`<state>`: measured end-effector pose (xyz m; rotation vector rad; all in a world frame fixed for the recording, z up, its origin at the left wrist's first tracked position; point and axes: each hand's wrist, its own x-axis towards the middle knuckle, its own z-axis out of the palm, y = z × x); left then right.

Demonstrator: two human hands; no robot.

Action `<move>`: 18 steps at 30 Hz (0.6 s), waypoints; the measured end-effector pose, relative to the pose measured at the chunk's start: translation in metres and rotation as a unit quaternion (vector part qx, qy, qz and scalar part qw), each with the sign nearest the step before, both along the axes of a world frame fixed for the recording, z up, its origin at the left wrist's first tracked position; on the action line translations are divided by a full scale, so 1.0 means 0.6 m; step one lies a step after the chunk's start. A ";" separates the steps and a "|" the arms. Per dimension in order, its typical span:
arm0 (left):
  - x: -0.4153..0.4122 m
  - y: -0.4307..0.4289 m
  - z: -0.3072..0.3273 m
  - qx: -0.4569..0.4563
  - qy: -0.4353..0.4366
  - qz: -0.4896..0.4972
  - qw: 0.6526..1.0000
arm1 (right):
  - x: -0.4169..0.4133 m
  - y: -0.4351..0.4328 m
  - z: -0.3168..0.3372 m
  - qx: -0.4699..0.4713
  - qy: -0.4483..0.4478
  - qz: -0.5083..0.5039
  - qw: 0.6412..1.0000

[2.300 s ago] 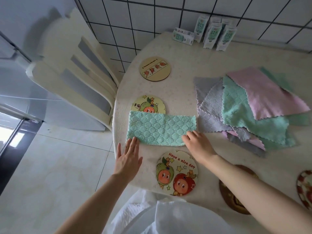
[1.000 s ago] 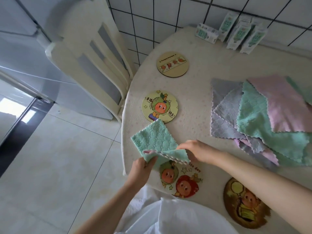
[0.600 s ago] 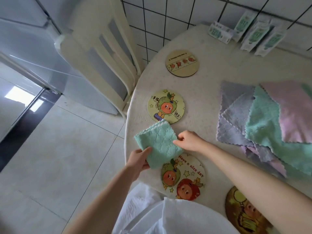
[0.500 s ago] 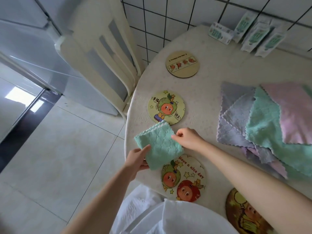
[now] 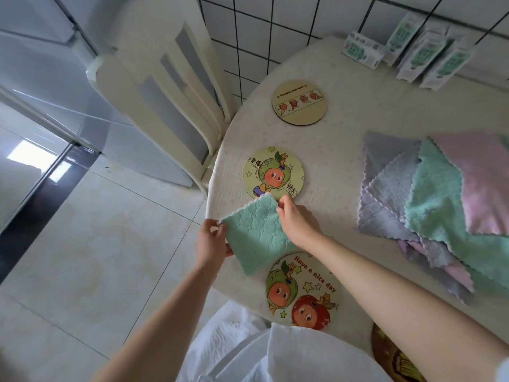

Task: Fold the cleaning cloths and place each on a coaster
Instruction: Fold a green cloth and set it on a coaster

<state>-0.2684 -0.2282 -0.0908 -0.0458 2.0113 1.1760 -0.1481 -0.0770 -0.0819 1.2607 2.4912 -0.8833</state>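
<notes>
Pinching the folded green cloth (image 5: 256, 238) at two corners, the left hand (image 5: 212, 241) nips the corner at the table's edge between thumb and fingertips, and the right hand (image 5: 297, 224) nips the far corner the same way. The cloth hangs as a small square between the two nearest coasters. Two seconds ago it lay flat as a long half-folded strip with both hands at its ends. Since then it has been doubled again and lifted, and in the last half second its far corner has come to overlap the near rim of the yellow coaster (image 5: 272, 172). The folding of this one looks finished, and setting it down on that coaster seems the step in hand. The "Have a nice day" coaster (image 5: 303, 290) just below it, the tan coaster (image 5: 299, 102) farther off and a dark coaster (image 5: 391, 357) at the lower right carry no cloth yet. The pile of cloths (image 5: 440, 205), grey, green and pink, lies unfolded to the right, so most of the job remains. All of this sits on a pale round table (image 5: 344, 111) pushed against a white tiled wall (image 5: 261, 28), with small cartons (image 5: 424, 59) at the back, a cream chair (image 5: 170, 86) at the left and a tiled floor (image 5: 96, 244) below.
</notes>
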 end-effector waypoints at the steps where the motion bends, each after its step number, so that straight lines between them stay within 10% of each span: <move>1: -0.001 0.002 0.000 -0.004 0.002 -0.002 1.000 | -0.004 0.000 -0.003 0.009 -0.007 0.001 1.000; 7: -0.013 0.011 -0.007 -0.044 -0.006 0.005 0.999 | -0.017 0.000 -0.015 0.028 -0.046 -0.003 0.999; 10: -0.002 0.005 -0.002 -0.123 0.141 -0.035 0.982 | -0.010 -0.002 -0.017 0.043 -0.036 -0.010 0.998; 14: 0.037 -0.019 -0.011 -0.084 0.474 -0.301 0.823 | 0.019 -0.024 -0.015 0.171 0.029 0.055 0.983; 18: 0.072 -0.041 -0.045 -0.047 0.486 -0.480 0.729 | 0.037 -0.063 -0.036 0.265 0.023 0.127 0.956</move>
